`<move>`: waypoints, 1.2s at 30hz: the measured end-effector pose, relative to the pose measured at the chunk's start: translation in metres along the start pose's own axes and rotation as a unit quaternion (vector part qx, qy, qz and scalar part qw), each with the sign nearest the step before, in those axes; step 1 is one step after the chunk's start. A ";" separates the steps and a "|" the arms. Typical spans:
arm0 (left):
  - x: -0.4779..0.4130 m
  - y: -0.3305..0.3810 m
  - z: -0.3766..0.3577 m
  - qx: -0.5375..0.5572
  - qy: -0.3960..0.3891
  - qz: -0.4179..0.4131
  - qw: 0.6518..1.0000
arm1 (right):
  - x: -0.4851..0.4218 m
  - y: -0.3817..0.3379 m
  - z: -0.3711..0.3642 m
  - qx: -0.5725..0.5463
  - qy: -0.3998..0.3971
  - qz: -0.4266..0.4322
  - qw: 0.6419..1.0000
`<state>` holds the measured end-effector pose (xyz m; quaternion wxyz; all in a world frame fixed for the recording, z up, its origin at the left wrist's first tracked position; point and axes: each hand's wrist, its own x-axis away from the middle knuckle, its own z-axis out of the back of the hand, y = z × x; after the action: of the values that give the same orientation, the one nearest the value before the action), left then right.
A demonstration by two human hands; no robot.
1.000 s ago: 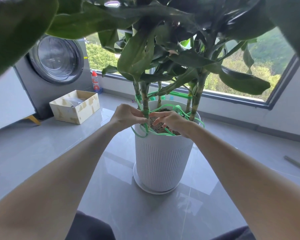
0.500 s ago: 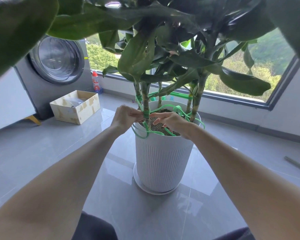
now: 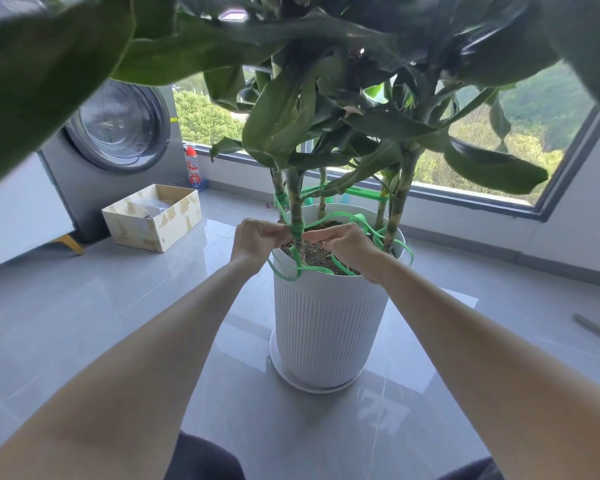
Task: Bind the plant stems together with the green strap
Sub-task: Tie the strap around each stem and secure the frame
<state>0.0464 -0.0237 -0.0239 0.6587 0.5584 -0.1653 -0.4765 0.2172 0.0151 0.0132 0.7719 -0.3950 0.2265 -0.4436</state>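
change: hardly any since half a second ago; both hands stay at the stem (image 3: 296, 202), and the strap (image 3: 297, 230) hangs in the same loops.
left hand (image 3: 257, 242): I see it just left of the stem, fingers curled, fingertips pinching the strap where it meets the wrap.
right hand (image 3: 350, 245): it is over the soil (image 3: 319, 256), just right of the stem, thumb and forefinger pinching the strap at the wrap.
strap: green, wound tight round the stem just above the soil. It runs up and left to a second wrap on the stem behind. Slack loops spill over the near rim of the pot (image 3: 326, 323) and arch behind my right hand.
stem: upright, nearest me, between my two hands.
pot: white, ribbed, standing on a saucer (image 3: 319, 388).
floor (image 3: 84, 323): grey glossy tiles.
other stems (image 3: 400, 199): at the far side of the pot, joined by a green band higher up.
box (image 3: 153, 230): open, pale, on the floor to the left, well apart from the pot.
washer (image 3: 118, 123): grey, round door, just behind the box.
bottle (image 3: 192, 166): red top, beside the washer, under the window (image 3: 465, 199).
window: behind the plant, trees outside.
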 end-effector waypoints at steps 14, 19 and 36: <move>-0.001 -0.002 0.007 0.030 -0.021 0.036 0.999 | -0.023 0.000 -0.022 -0.013 0.133 0.035 0.990; -0.003 0.000 0.009 -0.038 -0.007 0.040 0.998 | -0.029 0.004 -0.022 -0.051 0.120 0.020 0.991; -0.006 -0.008 0.014 -0.171 -0.057 0.118 0.976 | -0.004 0.022 0.002 0.157 -0.016 0.068 0.985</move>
<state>0.0291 -0.0259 -0.0245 0.7855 0.3858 -0.1835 -0.4477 0.2275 0.0260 -0.0031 0.8559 -0.2599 0.1685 -0.4141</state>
